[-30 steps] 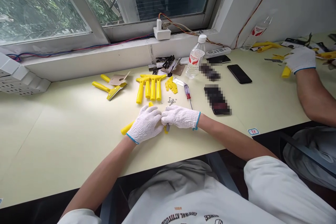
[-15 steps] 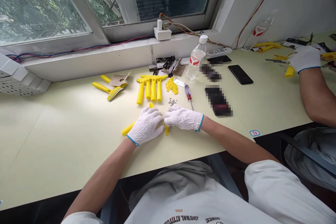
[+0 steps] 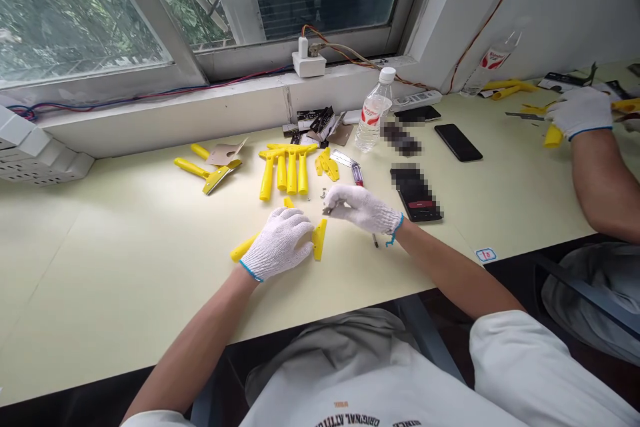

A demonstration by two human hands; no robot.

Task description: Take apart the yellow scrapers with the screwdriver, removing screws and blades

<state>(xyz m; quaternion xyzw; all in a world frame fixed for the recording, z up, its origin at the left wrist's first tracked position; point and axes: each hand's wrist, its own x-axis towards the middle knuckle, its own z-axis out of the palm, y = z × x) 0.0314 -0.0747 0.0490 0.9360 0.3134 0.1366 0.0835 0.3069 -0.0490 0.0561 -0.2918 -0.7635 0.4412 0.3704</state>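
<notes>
My left hand [image 3: 278, 244] in a white knit glove rests over a yellow plastic scraper [image 3: 319, 239], gripping it with the handle end [image 3: 244, 249] sticking out to the left. My right hand [image 3: 363, 209], also gloved, is raised a little with its fingertips pinched on a small metal screw [image 3: 327, 211]. Loose screws [image 3: 316, 197] lie just beyond those fingertips. A red-handled screwdriver [image 3: 357, 174] lies partly hidden under my right hand. Further back stands a row of yellow scraper handles [image 3: 285, 170].
A finished yellow scraper [image 3: 207, 177], brown card, small yellow parts [image 3: 327, 165], metal blades [image 3: 343, 159], black packets, a water bottle [image 3: 373, 110] and phones [image 3: 457, 142] sit on the pale bench [image 3: 125, 260]. At the right, a co-worker's gloved hand [image 3: 585, 112] grips a yellow handle.
My right hand has moved away from my left, up and to the right, over the screws. The yellow scraper head now shows between my hands.
</notes>
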